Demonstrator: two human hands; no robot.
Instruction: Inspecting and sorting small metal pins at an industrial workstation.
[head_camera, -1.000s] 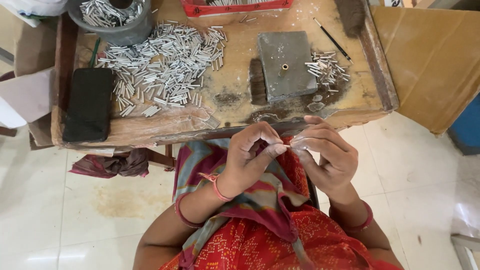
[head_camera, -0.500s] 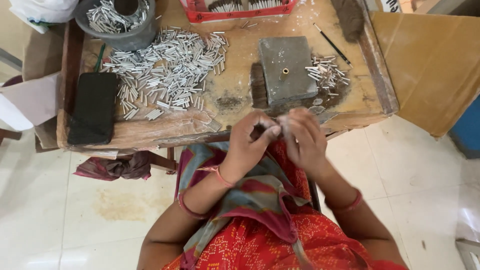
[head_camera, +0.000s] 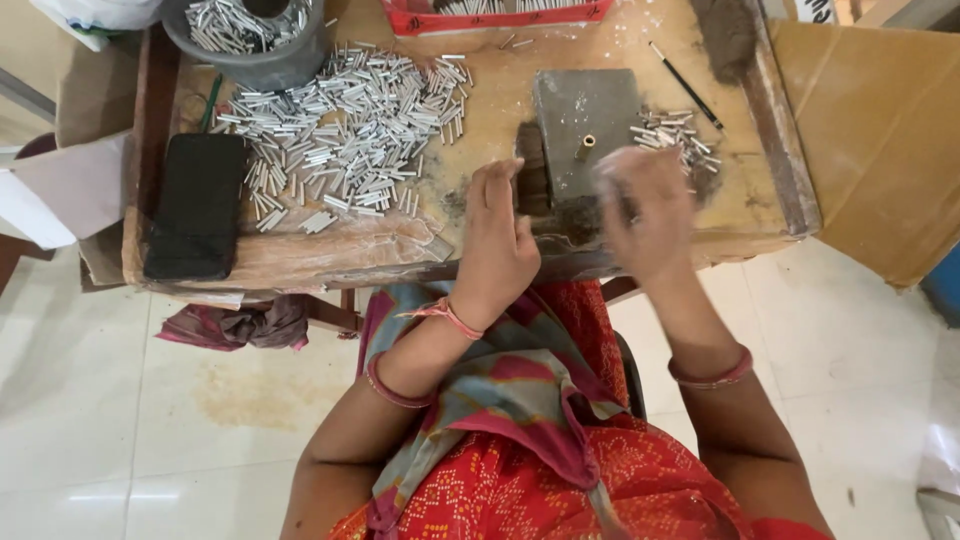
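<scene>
My left hand (head_camera: 495, 240) lies over the front edge of the wooden table (head_camera: 760, 190), fingers stretched out beside a grey metal block (head_camera: 585, 115); nothing shows in it. A small brass peg (head_camera: 585, 147) stands on the block. My right hand (head_camera: 648, 210) is blurred in motion just in front of the block's right side, and I cannot tell whether it holds anything. A large heap of small white tubes (head_camera: 340, 130) covers the table to the left. A smaller heap of tubes (head_camera: 676, 135) lies right of the block.
A grey bowl (head_camera: 255, 45) with more tubes stands at the back left and a red tray (head_camera: 500, 18) at the back. A black phone (head_camera: 195, 205) lies on the left, a thin stick (head_camera: 686, 85) on the right. Cardboard (head_camera: 880, 130) stands beyond the table's right side.
Both hands were pinched together on a small white tube above my lap. They have moved forward and apart to the table edge near the grey block.
</scene>
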